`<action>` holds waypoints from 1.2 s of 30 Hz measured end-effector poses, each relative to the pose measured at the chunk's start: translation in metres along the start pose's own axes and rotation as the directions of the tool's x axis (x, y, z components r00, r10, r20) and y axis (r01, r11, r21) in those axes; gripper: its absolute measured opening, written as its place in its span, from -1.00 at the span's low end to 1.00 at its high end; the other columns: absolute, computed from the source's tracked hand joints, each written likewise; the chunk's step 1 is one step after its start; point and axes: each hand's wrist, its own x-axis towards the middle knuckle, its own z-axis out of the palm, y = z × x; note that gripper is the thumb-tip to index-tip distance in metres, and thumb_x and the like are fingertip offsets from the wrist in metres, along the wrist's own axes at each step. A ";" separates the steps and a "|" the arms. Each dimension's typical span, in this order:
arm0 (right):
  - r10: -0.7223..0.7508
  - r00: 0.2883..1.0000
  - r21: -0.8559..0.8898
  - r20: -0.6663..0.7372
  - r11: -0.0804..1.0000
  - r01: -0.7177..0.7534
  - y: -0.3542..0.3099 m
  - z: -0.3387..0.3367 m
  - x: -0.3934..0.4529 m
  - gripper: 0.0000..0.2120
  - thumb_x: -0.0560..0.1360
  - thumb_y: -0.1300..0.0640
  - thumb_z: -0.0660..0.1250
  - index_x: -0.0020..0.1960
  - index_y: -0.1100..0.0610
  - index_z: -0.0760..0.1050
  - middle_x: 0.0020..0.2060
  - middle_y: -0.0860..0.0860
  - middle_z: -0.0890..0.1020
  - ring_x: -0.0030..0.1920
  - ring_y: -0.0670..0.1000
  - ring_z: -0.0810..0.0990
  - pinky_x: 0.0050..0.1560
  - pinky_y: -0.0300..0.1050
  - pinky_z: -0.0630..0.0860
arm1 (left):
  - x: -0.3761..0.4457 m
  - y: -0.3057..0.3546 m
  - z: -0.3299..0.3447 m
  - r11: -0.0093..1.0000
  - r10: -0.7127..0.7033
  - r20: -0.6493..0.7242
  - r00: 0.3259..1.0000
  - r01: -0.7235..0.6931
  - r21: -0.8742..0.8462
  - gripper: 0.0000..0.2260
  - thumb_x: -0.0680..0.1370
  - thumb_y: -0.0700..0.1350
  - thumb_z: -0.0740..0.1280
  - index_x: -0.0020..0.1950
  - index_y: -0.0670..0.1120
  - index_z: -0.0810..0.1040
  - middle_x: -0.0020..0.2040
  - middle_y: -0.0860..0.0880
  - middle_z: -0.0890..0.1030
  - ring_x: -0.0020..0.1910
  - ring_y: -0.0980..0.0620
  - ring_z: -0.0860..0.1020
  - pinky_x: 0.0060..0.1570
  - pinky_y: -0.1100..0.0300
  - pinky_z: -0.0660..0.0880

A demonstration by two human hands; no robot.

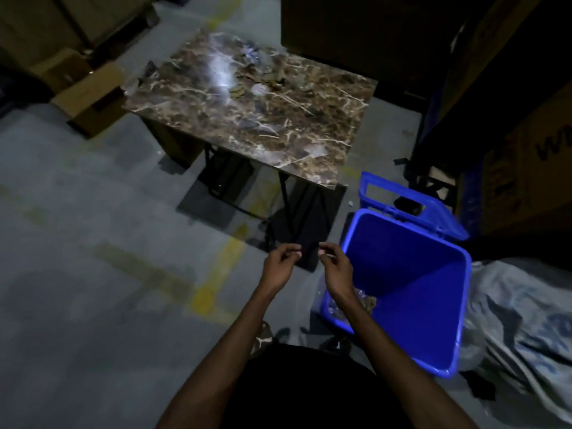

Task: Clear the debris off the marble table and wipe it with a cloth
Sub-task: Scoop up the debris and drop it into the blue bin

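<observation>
Both hands [306,261] hover loosely curled, holding nothing visible.

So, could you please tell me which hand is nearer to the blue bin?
The right hand: it hovers just beside the blue bin's near-left rim. The left hand is further left, over the floor.

the marble table [247,109] stands on the grey floor [77,243], with small debris [263,85] scattered toward its far side. near and to the right, an open blue bin [433,320] holds some scraps at its bottom (lid [433,212] tipped back). left hand [280,266] and right hand [335,267] hover close together, fingers loosely curled, holding nothing visible.
</observation>
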 end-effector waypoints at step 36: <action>-0.134 0.962 -0.253 0.238 0.948 0.194 -0.172 0.238 0.366 -0.78 0.64 0.18 0.35 0.27 0.05 0.56 0.19 -0.04 0.51 0.01 -0.47 0.49 -0.02 -0.34 0.50 | 0.369 0.136 -0.218 0.990 -0.125 -0.175 0.977 0.133 0.039 -0.90 0.60 -0.09 0.40 0.09 0.02 0.66 0.03 0.02 0.68 0.02 0.05 0.64 0.15 0.02 0.57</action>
